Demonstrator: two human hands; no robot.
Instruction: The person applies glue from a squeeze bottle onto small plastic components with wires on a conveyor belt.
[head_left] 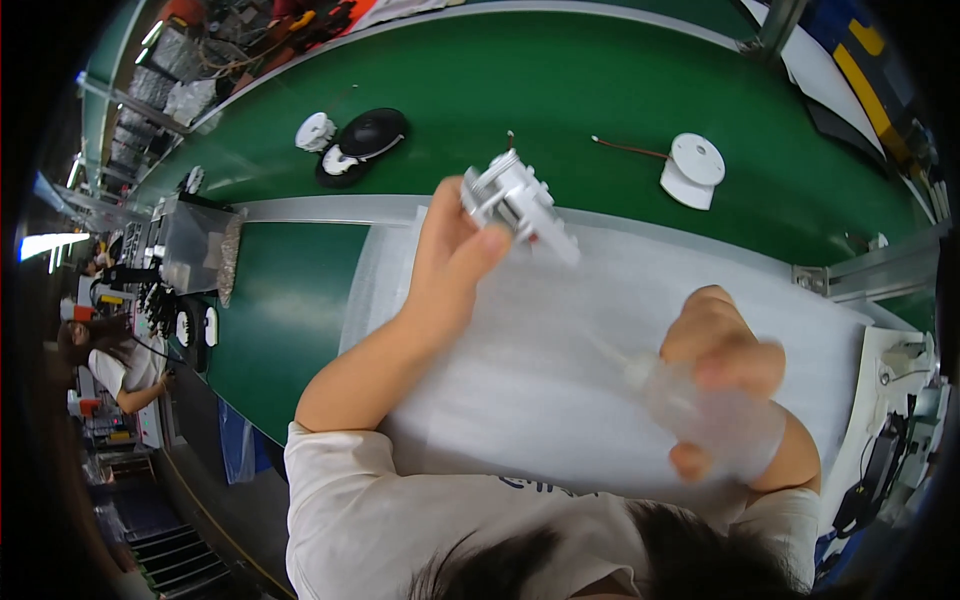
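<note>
My left hand is closed round a white plastic mechanical part, held up over the far edge of a white sheet. A thin lead tip shows behind this part. In my right hand is a translucent squeeze bottle, tilted so that its thin nozzle points left and away from me. Motion blurs the bottle and the fingers on it. The nozzle is well apart from the white part.
On the green bench lie a white round-topped part with a brown lead, a black oval housing and a small white part. At the left stand a clear bin and black-and-white pieces. A co-worker is beyond.
</note>
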